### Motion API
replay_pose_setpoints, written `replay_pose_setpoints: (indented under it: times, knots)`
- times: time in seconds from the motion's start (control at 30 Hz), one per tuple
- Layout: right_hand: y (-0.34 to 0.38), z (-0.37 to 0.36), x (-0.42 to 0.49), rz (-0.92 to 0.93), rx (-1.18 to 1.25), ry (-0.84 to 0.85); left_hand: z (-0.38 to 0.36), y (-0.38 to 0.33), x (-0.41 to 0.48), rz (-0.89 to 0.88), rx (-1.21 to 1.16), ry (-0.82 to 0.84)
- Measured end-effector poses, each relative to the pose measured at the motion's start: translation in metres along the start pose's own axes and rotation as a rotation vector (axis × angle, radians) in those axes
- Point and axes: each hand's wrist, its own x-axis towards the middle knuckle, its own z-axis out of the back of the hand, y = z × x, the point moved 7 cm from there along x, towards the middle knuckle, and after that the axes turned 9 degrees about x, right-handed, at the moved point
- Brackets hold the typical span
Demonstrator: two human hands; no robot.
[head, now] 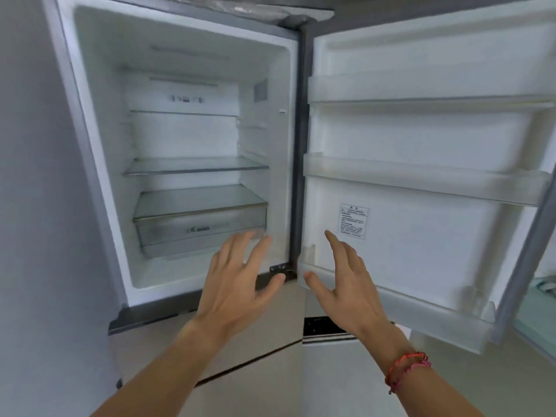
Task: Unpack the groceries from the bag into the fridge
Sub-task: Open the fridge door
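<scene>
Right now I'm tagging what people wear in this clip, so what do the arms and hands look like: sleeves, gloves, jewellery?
Both forearms are bare, with no sleeves or gloves in view. The left hand shows no rings or bands. Behind the right hand, the wrist carries a red and pink corded bracelet, wound in a few strands with a short loose end.

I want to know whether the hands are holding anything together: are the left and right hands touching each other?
Apart. The head view shows a clear gap between the thumbs of the left hand and right hand, with the fridge visible through it.
</scene>
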Motion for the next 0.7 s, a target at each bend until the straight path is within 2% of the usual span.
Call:
replay_pose_setpoints:
  times: [0.23, 0.37, 0.53, 0.7]
  knots:
    - [0.068, -0.039, 0.024, 0.112, 0.006, 0.032, 0.047, 0.069, -0.019, 0.171, 0.126, -0.027]
    - [0.079, -0.043, 0.026, 0.122, -0.001, 0.061, 0.053, 0.077, -0.023, 0.178, 0.129, -0.037]
    - [0.056, -0.02, 0.017, 0.08, -0.037, 0.025, 0.036, 0.051, -0.01, 0.106, 0.05, -0.043]
    - [0.007, 0.033, 0.008, 0.025, -0.115, -0.045, 0.007, -0.013, 0.022, -0.02, -0.073, -0.093]
